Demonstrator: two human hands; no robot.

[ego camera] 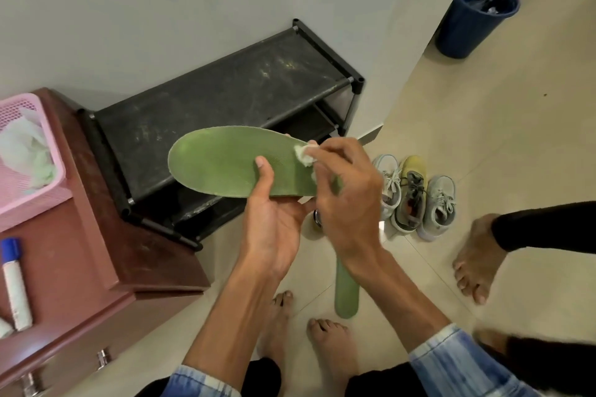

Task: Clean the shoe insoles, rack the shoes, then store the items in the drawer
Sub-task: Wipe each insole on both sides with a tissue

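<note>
My left hand [271, 219] holds a green insole [222, 164] from below, thumb pressed on its top, in front of the black shoe rack [225, 93]. My right hand [345, 190] pinches a small white wad of tissue [303, 155] against the insole's heel end. A second green insole [345, 293] lies on the floor under my right forearm. Three shoes [416, 196], two pale grey and one yellow-grey, stand together on the tiles to the right of the rack.
A brown drawer cabinet [80, 255] at the left carries a pink basket [29, 155] with crumpled tissues and a white bottle with a blue cap [14, 280]. A blue bin [474, 19] stands far right. Another person's bare foot [474, 258] is on the right.
</note>
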